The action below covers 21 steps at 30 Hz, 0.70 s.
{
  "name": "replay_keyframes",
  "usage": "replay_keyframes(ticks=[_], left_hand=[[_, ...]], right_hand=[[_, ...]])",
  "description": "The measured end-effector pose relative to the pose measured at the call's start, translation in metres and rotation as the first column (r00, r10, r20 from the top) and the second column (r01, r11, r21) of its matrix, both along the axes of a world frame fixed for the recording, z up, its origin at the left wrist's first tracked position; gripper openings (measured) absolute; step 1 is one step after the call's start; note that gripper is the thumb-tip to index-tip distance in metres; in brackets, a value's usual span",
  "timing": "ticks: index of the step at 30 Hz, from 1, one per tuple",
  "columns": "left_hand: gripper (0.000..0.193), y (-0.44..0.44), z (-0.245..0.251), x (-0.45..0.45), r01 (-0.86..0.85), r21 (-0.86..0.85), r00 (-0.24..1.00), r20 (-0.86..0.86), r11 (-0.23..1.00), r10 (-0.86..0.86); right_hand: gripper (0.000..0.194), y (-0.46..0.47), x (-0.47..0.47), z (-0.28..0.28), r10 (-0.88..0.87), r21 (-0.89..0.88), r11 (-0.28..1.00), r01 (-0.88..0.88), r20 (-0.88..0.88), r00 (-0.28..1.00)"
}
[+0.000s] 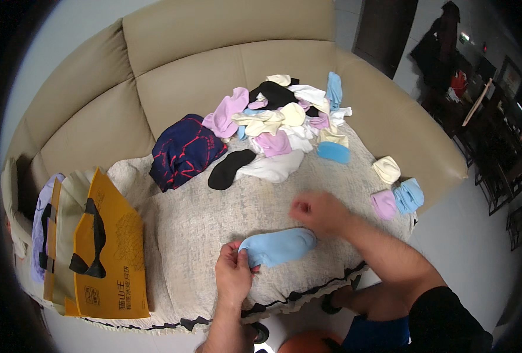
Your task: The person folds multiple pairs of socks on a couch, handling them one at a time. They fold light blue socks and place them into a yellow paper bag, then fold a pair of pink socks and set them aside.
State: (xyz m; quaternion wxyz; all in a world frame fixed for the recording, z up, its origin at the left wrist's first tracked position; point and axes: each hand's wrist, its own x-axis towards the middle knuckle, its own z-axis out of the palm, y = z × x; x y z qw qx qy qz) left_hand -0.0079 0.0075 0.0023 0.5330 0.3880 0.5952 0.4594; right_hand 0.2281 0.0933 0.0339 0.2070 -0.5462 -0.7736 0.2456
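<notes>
My left hand (234,271) grips a light blue ankle sock (281,247) by its cuff end, thumb on top. The sock lies flat and level, its toe pointing right. Just above the toe is my right hand (323,214), blurred by motion, its fingers curled; whether anything is between them cannot be made out. Beyond both hands spreads a heap of loose socks, with a pink sock (272,143), a white sock (274,167), a black sock (231,170) and a blue sock (334,152) among them. Folded socks in cream (387,170), pink (383,204) and blue (409,196) sit at the right.
A beige leather sofa (190,92) carries a woven cover (195,220) on its seat. Left of the heap lies a crumpled navy cloth with red lines (186,150). A yellow paper bag (115,264) with black handles bears writing. The armrest (402,119) bounds the right side.
</notes>
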Motion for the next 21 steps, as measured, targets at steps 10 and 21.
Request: replay_keyframes(ticks=[10,21], left_hand=[[0.017,0.004,-0.005,-0.015,0.019,-0.097,0.987,-0.154,0.995,-0.034],[0.017,-0.001,-0.010,-0.021,0.072,-0.028,0.956,-0.284,0.997,-0.077]], right_hand=[[0.025,0.193,-0.092,-0.009,-0.013,0.412,0.906,-0.093,0.247,0.969],[0.026,0.247,-0.118,0.003,-0.295,-0.146,0.955,0.258,-0.392,0.872]])
